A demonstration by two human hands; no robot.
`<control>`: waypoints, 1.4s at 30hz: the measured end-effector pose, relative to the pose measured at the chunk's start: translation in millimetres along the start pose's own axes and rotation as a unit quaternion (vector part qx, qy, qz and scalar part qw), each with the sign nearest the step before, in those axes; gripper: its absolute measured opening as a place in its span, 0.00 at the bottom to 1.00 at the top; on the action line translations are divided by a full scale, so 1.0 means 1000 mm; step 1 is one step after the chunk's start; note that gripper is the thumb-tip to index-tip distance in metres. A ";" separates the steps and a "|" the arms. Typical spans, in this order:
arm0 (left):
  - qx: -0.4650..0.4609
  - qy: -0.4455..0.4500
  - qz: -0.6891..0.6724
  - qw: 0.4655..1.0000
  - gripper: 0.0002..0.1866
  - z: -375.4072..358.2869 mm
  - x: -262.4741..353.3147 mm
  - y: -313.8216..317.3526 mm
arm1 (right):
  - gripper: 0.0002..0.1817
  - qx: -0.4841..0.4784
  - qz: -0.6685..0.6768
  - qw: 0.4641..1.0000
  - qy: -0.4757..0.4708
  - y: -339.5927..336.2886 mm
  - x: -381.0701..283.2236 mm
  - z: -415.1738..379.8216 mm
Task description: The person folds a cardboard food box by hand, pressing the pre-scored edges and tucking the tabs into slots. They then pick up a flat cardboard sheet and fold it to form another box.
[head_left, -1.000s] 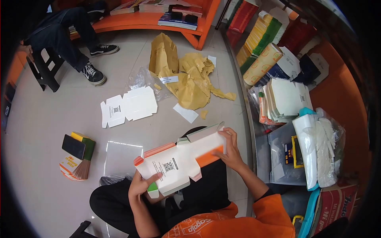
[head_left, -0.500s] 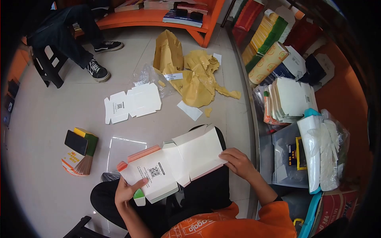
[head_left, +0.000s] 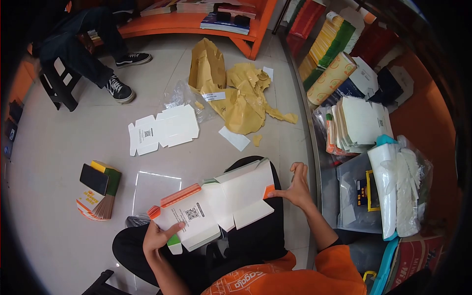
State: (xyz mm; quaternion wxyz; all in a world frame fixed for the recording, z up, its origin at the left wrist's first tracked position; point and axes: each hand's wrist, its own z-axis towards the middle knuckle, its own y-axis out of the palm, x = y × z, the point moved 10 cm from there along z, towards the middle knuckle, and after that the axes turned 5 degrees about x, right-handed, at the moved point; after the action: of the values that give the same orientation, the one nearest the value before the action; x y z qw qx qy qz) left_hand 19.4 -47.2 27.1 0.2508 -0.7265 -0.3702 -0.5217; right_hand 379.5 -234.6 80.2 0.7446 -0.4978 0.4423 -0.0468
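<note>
Over my lap lies a stack of flat, unfolded cardboard boxes [head_left: 246, 184], white inside, with a printed QR code and orange and green outer edges. My left hand [head_left: 160, 236] grips the stack at its lower left corner, thumb pressed on top beside the QR code. At the right end, my right hand [head_left: 298, 189] has its fingers spread and raised off the card. Its thumb tip touches an orange flap [head_left: 268, 191] that is bent up over the white side.
On the floor are another flat white box [head_left: 167, 129], torn brown paper [head_left: 243, 105] and a phone [head_left: 94, 178] atop a bundle of folded cartons [head_left: 101, 202]. Shelves with more cartons [head_left: 361, 120] and a plastic bin [head_left: 346, 196] stand right. A person sits at upper left [head_left: 83, 46].
My right hand has let go of the box edge and spread its fingers, with the thumb now at the bent orange flap. My left hand keeps its hold.
</note>
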 end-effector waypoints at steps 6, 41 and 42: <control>-0.006 -0.020 -0.033 0.999 0.22 0.001 -0.009 0.001 | 0.42 -0.116 0.223 0.968 0.027 0.019 -0.012 -0.021; 0.311 0.007 -0.249 0.917 0.26 0.136 -0.004 -0.178 | 0.07 -0.239 0.410 0.869 0.142 0.308 -0.115 0.233; 0.324 0.004 -0.220 0.920 0.28 0.141 -0.005 -0.181 | 0.06 -0.212 0.380 0.889 0.144 0.319 -0.104 0.236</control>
State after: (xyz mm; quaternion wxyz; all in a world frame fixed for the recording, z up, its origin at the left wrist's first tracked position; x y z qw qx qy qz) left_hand -45.4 165.7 -27.9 0.3526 -0.5038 -0.6686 -0.4181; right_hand 364.6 143.2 -79.2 0.5102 -0.4251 0.6998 0.2631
